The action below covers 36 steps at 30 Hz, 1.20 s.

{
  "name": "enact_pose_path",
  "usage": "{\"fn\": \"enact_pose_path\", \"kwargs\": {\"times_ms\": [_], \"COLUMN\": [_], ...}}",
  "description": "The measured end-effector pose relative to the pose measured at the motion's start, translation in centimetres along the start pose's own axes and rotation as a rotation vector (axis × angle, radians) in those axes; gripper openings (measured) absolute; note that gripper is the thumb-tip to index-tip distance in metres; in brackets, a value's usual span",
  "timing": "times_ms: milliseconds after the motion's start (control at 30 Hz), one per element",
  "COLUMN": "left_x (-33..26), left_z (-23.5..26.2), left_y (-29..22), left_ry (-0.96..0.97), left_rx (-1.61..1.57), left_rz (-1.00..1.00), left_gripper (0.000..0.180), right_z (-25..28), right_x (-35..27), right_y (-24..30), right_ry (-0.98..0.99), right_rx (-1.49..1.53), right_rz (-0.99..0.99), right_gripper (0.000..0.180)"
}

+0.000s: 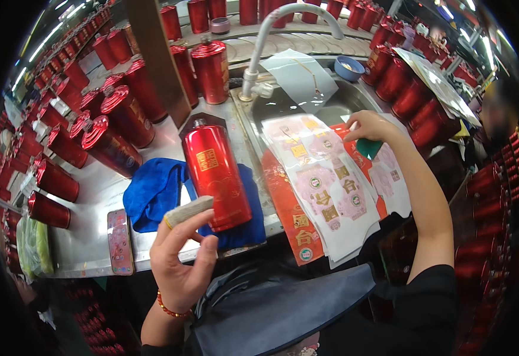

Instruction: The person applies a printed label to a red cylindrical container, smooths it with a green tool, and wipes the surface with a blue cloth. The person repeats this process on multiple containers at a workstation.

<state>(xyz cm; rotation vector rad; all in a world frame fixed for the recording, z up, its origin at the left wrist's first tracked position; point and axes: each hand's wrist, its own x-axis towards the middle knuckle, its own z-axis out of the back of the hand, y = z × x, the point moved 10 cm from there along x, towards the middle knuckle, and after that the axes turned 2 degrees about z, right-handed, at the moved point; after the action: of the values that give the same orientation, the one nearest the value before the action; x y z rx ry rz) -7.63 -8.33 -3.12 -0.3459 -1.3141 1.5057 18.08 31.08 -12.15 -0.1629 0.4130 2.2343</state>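
Note:
My left hand [182, 264] is raised at the front of the bench, thumb and fingers apart. A beige fabric-like sleeve [189, 211] covers one of its fingers. Just beyond it, a glossy red bottle [219, 178] with a gold panel lies on a blue cloth [249, 204]. My right hand [373, 127] is closed around a flat green piece, perhaps a scraper [368, 148]. Its fingertips hover over or touch the upper edge of printed sticker sheets [325, 172], white with pink and gold patterns; contact is unclear. An orange-red sheet [283, 207] shows underneath.
Behind the sheets is a metal sink [259, 110] with a pale faucet [253, 65], a translucent sheet [301, 77] and a blue bowl [349, 68]. Several red bottles [112, 148] crowd the left. A phone [119, 242] lies near the front edge. A brown post [155, 59] rises behind.

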Motion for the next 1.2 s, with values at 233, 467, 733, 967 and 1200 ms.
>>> {"fn": "enact_pose_path", "kwargs": {"times_ms": [233, 467, 733, 967, 1200], "left_x": [1.0, 0.5, 0.8, -0.4, -1.5], "left_z": [3.3, -3.6, -6.3, -5.1, -3.9], "left_y": [5.7, 3.1, 4.9, 8.5, 8.2], "left_ry": [-0.137, 0.146, 0.14, 0.123, -0.036], "left_rx": [0.04, 0.399, 0.527, 0.358, 0.155], "left_rz": [-0.017, -0.171, -0.258, -0.078, -0.083], "left_gripper": [0.012, 0.092, 0.107, 0.117, 0.098], "right_z": [4.3, 3.4, 4.1, 0.2, 6.7], "right_x": [1.1, 5.2, 7.3, 6.6, -0.8], "right_y": [3.2, 3.2, -9.7, -13.3, -11.9], "right_ry": [-0.114, -0.099, -0.269, -0.194, -0.362], "right_rx": [0.269, 0.333, 0.409, 0.266, 0.241], "right_rz": [0.024, 0.069, -0.205, -0.291, -0.288], "right_gripper": [0.036, 0.031, 0.038, 0.042, 0.033]}}
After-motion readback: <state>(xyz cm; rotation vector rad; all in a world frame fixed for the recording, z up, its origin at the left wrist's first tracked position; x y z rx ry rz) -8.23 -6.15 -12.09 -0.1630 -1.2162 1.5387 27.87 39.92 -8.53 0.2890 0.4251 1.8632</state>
